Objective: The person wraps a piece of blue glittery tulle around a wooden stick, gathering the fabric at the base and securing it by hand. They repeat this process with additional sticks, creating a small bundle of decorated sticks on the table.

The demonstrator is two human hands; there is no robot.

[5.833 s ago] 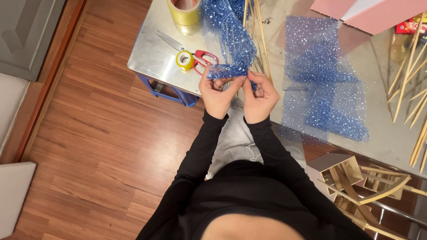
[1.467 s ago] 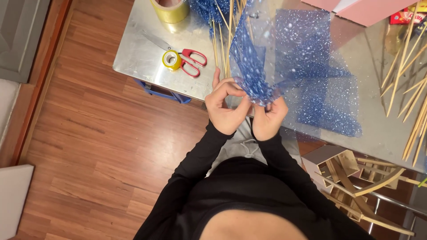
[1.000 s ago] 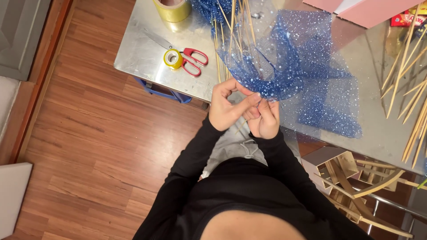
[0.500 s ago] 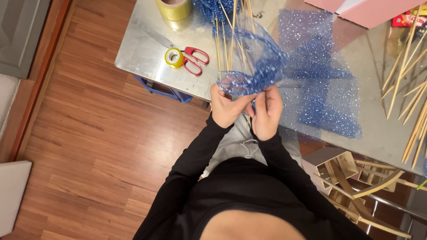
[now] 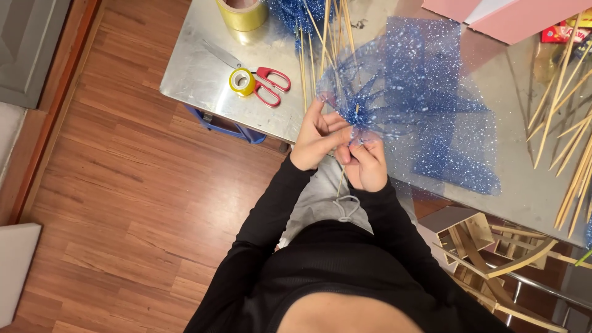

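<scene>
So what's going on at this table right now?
A person in black sleeves is gathering blue glittery mesh around a thin wooden stick. The left hand and right hand pinch the bunched fabric together at the table's near edge. Red-handled scissors and a small yellow tape roll lie nearby.

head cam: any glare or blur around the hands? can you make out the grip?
Head view: the metal table shows soft glare near the yellow tape roll; both hands, left hand and right hand, are fairly sharp, pinching the blue glitter mesh on a thin stick; mesh edges look soft; frame edges bend slightly.
</scene>
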